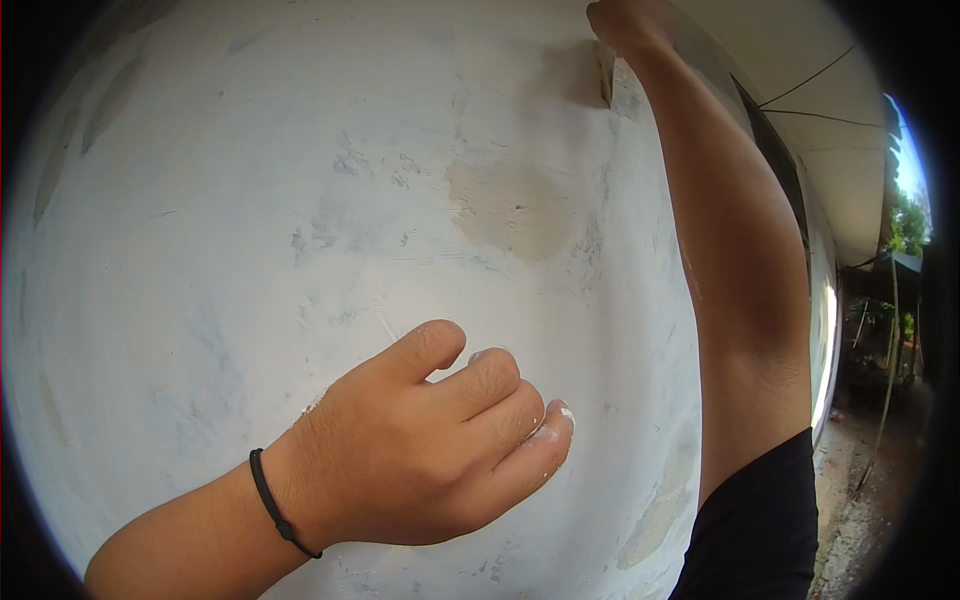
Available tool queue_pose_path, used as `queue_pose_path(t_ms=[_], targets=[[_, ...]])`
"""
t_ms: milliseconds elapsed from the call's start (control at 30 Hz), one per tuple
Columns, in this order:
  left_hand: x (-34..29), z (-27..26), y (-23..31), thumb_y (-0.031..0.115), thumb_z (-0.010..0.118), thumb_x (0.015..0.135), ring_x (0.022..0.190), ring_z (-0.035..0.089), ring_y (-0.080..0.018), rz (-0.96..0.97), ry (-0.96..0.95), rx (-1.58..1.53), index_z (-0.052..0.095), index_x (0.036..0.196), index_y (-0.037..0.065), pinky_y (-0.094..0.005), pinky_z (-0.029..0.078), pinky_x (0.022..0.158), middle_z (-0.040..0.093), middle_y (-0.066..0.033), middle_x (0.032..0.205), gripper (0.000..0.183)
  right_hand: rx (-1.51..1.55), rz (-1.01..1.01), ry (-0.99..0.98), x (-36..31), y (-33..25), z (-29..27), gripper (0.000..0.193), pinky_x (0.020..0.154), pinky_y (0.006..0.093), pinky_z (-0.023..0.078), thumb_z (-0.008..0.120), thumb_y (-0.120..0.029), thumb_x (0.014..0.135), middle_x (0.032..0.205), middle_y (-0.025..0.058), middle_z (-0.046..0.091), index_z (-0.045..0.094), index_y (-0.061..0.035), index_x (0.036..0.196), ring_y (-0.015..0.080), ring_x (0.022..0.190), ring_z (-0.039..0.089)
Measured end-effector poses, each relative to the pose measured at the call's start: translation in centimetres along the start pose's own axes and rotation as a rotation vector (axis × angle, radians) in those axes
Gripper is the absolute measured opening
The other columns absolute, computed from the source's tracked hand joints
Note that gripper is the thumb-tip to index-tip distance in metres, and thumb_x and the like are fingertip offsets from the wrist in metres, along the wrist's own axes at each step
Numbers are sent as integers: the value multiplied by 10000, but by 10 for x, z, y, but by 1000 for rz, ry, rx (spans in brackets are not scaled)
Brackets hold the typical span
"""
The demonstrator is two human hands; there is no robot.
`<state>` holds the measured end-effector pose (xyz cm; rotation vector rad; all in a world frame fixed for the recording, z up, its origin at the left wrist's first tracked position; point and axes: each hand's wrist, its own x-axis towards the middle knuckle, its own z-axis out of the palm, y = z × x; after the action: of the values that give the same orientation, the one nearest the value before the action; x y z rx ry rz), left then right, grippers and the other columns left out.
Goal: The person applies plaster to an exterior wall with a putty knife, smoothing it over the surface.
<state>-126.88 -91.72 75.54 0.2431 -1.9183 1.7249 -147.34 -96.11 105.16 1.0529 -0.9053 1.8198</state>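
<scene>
- White, patchy wall (pixel 240 250) fills the background.
- Left hand (pixel 425 445) — fingers curled; cannot tell whether grasping.
- Right hand (pixel 632 25) — raised near flat-edged piece (pixel 607 78); cannot tell finger state.

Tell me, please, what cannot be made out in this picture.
In the head view:
Right hand: cut by the top edge, fingers mostly out of sight; its grip cannot be told.
Thin-edged thing below it: partly hidden by hand and forearm; its kind is unclear.
Left hand: its own back and curled fingers hide the palm and anything inside.
Shaded background at right: too dark and small to make out.
</scene>
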Motion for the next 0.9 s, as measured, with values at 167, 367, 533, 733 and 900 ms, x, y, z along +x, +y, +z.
queue_pose_path(t_ms=[167,367,533,733,900], targets=[[-12,-2,12,66,625,758,692,564,-137,36,22,-20,654,893,138,-283,386,641,591,2,723,155,213,104,70,-6,14,-24,221,820,407,528,585,-118,802,1048,241,653,680,28,939,358,993,642],[-1,-1,14,61,628,756,688,566,-141,24,12,-39,660,885,134,-281,396,626,587,-1,711,152,520,290,-129,24,79,-19,226,717,367,578,596,-129,801,980,193,665,659,44,932,312,897,668],[1,11,11,59,630,751,676,562,-140,36,43,-46,662,884,133,-283,400,619,586,0,701,155,823,392,-152,9,83,-7,198,673,268,613,600,-100,843,1000,127,628,624,62,952,208,898,652],[7,10,13,61,632,749,663,557,-135,37,27,-50,662,874,132,-282,398,619,582,5,695,147,879,440,-81,13,111,-2,234,675,285,609,579,-100,818,996,137,639,637,70,968,225,868,661],[7,10,13,63,635,748,660,555,-135,22,13,-42,664,872,131,-279,394,617,581,4,694,145,522,223,-73,11,98,-12,246,672,326,598,587,-128,793,970,158,664,665,63,927,267,825,680]])
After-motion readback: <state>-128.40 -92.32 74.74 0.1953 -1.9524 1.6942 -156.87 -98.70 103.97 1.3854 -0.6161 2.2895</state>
